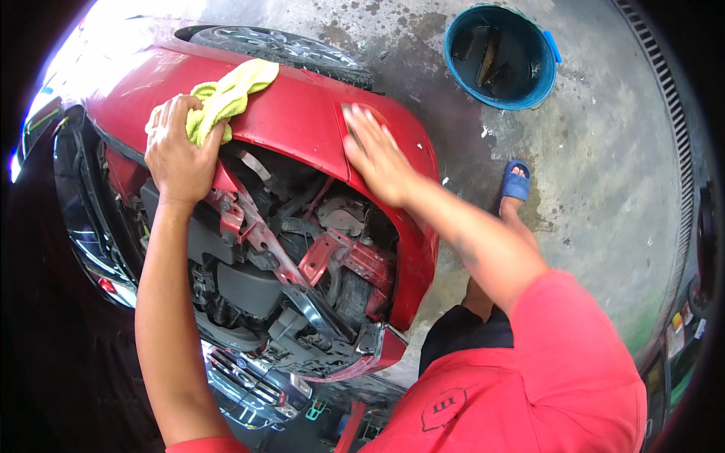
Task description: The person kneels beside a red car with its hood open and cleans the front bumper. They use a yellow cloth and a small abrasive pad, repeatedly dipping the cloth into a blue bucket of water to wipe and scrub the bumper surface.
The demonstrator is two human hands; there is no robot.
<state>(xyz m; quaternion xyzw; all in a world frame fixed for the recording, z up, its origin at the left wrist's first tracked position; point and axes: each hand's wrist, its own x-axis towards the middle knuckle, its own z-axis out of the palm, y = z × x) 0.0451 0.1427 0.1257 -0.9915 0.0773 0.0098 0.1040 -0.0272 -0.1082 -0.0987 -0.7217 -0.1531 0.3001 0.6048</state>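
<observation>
Clearly the work in hand is wiping the red car fender (302,113), which arcs from about nine o'clock over the top to four o'clock around the exposed engine bay (294,264). The left hand (180,147) is closed on a yellow cloth (226,94), bunched at the fender's inner edge near ten o'clock, with a loose end trailing up over the panel. The right hand (374,155) lies open and flat on the fender at about one o'clock, fingers spread, gripping nothing. To do this wipe well, I judge the cloth should be spread flatter under the palm so more of it meets the paint, with the flat hand steadying the panel and staying off the sharp metal edge below it. A tyre (283,49) shows beyond the fender at twelve o'clock, and a blue bucket (544,83) stands well apart on the wet concrete floor (604,189) at two o'clock.
</observation>
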